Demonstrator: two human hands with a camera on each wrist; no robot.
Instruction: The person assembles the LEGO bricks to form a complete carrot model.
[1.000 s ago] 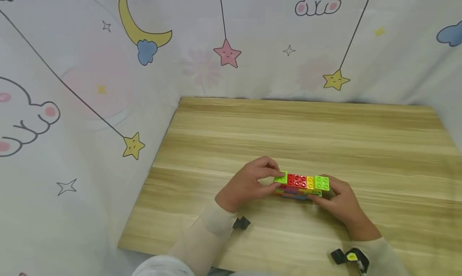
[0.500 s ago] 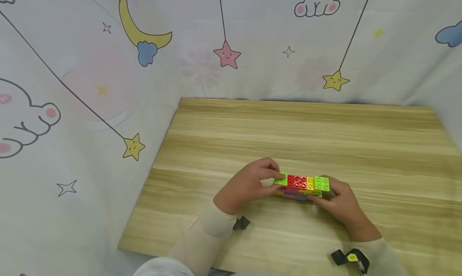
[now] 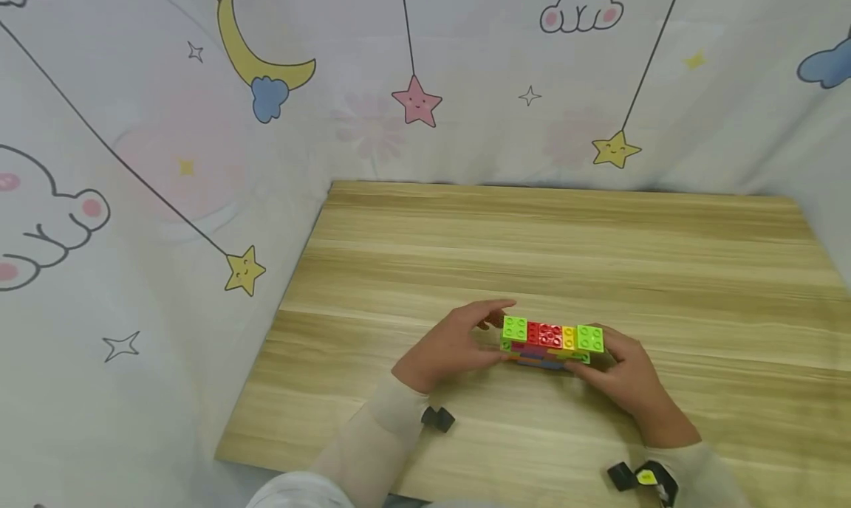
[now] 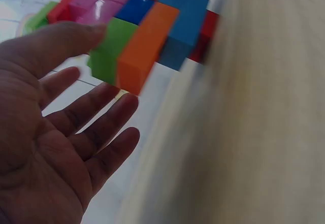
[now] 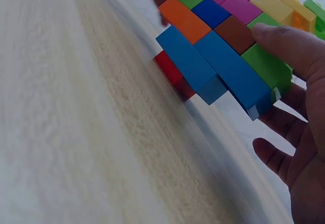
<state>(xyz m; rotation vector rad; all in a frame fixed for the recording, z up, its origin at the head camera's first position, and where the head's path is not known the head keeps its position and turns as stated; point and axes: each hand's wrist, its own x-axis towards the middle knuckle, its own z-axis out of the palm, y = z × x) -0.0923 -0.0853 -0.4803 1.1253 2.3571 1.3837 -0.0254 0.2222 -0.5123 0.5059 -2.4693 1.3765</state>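
Note:
A wall of stacked toy building bricks (image 3: 550,336) stands upright on the table, with lime green, red and yellow bricks along its top. My right hand (image 3: 631,379) grips the wall's right end, thumb on the near face and fingers behind. The right wrist view shows that thumb on a green brick (image 5: 268,70) beside a brown brick (image 5: 235,34). At the left end, my left hand (image 3: 445,345) is spread, its index finger raised off the top. In the left wrist view its thumb lies at a green brick (image 4: 114,51) next to an orange brick (image 4: 147,46); the other fingers are loose.
The wood-grain table (image 3: 532,249) extends around the bricks. Behind it hangs a white cloth (image 3: 485,43) printed with moons and stars. Black wrist straps with small cubes (image 3: 621,476) sit at both sleeves.
My left index finger has lifted off the lime green brick at the top left, and the left hand has loosened. The right hand keeps its grip; the brick wall has barely moved.

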